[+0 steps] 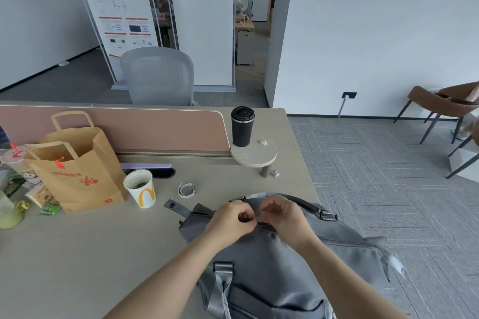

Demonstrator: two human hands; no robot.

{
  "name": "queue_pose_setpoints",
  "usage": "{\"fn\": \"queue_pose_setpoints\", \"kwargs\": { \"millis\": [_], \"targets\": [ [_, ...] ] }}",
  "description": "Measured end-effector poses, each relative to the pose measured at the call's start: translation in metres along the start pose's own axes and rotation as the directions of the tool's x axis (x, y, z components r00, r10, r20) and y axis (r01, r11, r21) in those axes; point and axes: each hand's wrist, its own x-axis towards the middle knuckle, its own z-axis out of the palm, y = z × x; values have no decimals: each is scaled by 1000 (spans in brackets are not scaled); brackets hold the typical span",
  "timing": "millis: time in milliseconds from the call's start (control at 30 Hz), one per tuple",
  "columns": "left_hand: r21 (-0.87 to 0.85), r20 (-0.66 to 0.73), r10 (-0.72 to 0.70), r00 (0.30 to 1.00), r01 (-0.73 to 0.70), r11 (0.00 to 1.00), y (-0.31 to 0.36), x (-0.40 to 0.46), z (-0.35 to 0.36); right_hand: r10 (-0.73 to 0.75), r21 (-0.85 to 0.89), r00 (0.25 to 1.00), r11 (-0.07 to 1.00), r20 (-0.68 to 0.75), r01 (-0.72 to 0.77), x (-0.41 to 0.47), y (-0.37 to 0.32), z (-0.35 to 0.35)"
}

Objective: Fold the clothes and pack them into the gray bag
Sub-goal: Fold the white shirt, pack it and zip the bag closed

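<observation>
On the surface at 5 o'clock lies the gray bag, its contents not visible. Both hands meet at its top zipper line: left hand and right hand, fingers curled, pinching something small at the zipper; what exactly cannot be told. At 9 o'clock stands a paper bag, mouth open, contents unseen. Just right of it, a paper cup holds dark residue. At 12 o'clock a lidded black tumbler stands on a round shelf. A plastic cup stands at the far left edge.
</observation>
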Motion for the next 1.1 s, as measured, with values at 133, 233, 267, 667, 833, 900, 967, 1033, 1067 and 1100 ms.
{"fn": "queue_pose_setpoints", "kwargs": {
  "millis": [133, 233, 267, 667, 833, 900, 967, 1033, 1067, 1100],
  "targets": [
    [-144, 48, -151, 987, 157, 977, -2, 3, 1, -21, -309, 990, 949, 141, 64, -6, 4, -3],
    [-136, 30, -206, 978, 208, 969, 0, 2, 3, -13, -448, 993, 892, 116, 64, -7, 8, 3],
    [-99, -15, -211, 977, 209, 973, 2, 0, 4, -31, -479, 994, 874, 105, 78, -7, 7, 5],
    [-207, -248, -358, 900, 312, 927, -14, -8, -29, -77, -548, 993, 828, 91, 115, -2, -3, 4],
    [-171, -154, -250, 956, 223, 960, -7, -7, -20, -75, -540, 993, 834, 92, 113, -1, -1, 5],
    [-93, -203, -247, 947, 233, 968, -4, -9, -17, -72, -544, 992, 831, 100, 115, -1, -2, 6],
    [-35, -263, -237, 935, 236, 971, -3, -10, -17, -68, -550, 991, 827, 112, 119, -2, -2, 7],
    [-15, -321, -234, 918, 242, 970, -5, -11, -19, -73, -544, 992, 831, 103, 117, -1, -1, 6],
    [-7, -345, -244, 906, 257, 966, -8, -11, -20, -81, -540, 992, 833, 95, 120, -1, -2, 5],
    [-9, -360, -262, 896, 277, 961, -10, -12, -20, -86, -536, 992, 835, 94, 123, -1, -2, 5]
  ]
}}
